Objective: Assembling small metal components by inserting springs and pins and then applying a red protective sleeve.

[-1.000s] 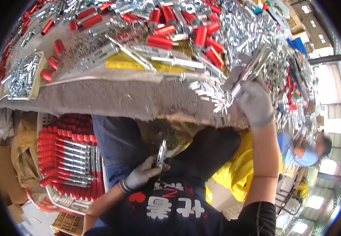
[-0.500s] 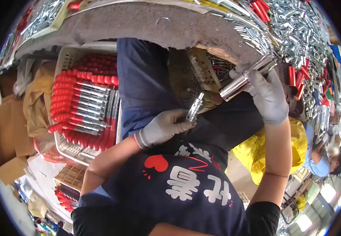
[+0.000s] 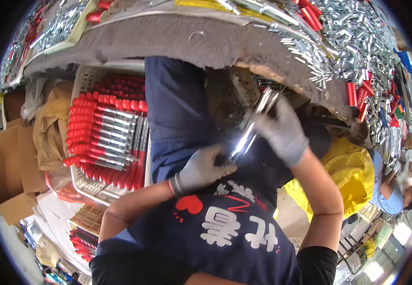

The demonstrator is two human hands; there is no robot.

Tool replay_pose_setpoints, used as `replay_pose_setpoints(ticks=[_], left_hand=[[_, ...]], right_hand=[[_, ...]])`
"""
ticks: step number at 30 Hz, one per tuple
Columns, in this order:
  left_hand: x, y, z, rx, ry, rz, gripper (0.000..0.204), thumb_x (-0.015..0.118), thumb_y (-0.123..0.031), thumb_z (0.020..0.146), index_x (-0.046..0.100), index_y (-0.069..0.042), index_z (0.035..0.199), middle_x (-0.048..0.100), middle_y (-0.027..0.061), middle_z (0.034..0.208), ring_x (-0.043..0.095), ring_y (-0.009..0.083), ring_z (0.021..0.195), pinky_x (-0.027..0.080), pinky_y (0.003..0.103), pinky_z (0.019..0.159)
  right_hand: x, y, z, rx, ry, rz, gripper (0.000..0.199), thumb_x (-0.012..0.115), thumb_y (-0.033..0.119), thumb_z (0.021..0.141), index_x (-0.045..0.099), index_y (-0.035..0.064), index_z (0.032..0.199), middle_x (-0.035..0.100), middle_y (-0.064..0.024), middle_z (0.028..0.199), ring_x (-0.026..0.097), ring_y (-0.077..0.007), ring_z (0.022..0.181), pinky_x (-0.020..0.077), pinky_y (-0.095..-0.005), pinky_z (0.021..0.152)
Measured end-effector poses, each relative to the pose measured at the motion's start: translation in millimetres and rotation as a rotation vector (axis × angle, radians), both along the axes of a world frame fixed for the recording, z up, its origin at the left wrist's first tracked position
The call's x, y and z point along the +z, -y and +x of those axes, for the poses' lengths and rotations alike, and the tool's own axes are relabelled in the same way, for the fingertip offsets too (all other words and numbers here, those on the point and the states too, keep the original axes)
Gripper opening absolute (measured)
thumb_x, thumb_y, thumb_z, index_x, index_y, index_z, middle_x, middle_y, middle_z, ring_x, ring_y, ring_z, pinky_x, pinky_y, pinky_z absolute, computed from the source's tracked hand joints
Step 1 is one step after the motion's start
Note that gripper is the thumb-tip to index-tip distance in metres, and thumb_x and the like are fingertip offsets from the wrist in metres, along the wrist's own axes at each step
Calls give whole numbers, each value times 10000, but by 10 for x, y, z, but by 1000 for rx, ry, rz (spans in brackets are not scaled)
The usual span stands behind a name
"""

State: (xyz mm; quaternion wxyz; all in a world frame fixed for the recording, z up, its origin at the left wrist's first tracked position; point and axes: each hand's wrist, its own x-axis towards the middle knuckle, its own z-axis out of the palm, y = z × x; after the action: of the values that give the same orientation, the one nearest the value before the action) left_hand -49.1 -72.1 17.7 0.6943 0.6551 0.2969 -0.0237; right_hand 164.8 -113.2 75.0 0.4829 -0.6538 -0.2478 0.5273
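Both my hands wear grey-white work gloves. My right hand (image 3: 284,133), smeared by motion, is closed round a shiny chrome tube (image 3: 247,137) that slants over my lap. The tube's lower end meets the fingers of my left hand (image 3: 199,170). Those fingers are pinched where the short ridged metal rod was held half a second ago. That rod no longer shows; the tube and fingers cover its place, and I cannot tell how far it sits inside the tube.
Left of my legs, a white plastic crate (image 3: 80,179) holds rows of red-handled metal tools (image 3: 115,135). Ahead runs a bench edge covered in grey cloth (image 3: 168,35). Small metal parts (image 3: 358,42) and red sleeves (image 3: 351,94) lie at right, near a yellow bag (image 3: 336,173). Another person (image 3: 391,192) sits far right.
My right hand has brought the chrome tube left and down from the bench edge to my left hand. The ridged rod has gone out of sight behind or inside it.
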Motion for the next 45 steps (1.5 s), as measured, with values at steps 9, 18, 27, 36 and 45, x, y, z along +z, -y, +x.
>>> replay_pose_setpoints(ticks=[9,18,27,36,45], left_hand=[[157,-795,342,-87,426,375,431,580,-228,910,530,14,1262,626,188,1135,614,294,1052,471,345,907],[-101,-885,394,-23,83,-85,337,475,-235,990,584,-26,1231,668,30,910,585,60,791,469,207,672],[-197,-771,216,32,90,-4,332,497,-232,990,591,-12,1221,614,-4,857,525,48,769,466,220,708],[-209,-767,244,17,239,-169,333,490,-162,982,547,19,1255,650,77,1131,565,106,1031,451,251,905],[-295,-766,71,-23,385,-310,792,697,-246,865,230,12,1451,464,128,1338,446,148,1210,346,314,1042]], right_hand=[[-450,205,-430,311,149,16,600,787,381,743,514,20,1136,640,-156,940,627,-236,895,480,-340,811],[294,-466,1055,330,1687,-113,114,579,66,835,594,47,947,632,-165,900,603,-373,846,489,-405,748],[450,-291,386,204,653,57,172,611,26,830,666,18,994,673,-64,931,605,-107,825,484,-259,785],[-181,-149,-317,656,993,409,103,613,45,748,590,78,843,597,-102,797,615,-300,727,510,-392,655],[3,-272,-205,709,851,237,160,720,139,727,581,77,778,602,-96,752,618,-279,700,481,-375,609]])
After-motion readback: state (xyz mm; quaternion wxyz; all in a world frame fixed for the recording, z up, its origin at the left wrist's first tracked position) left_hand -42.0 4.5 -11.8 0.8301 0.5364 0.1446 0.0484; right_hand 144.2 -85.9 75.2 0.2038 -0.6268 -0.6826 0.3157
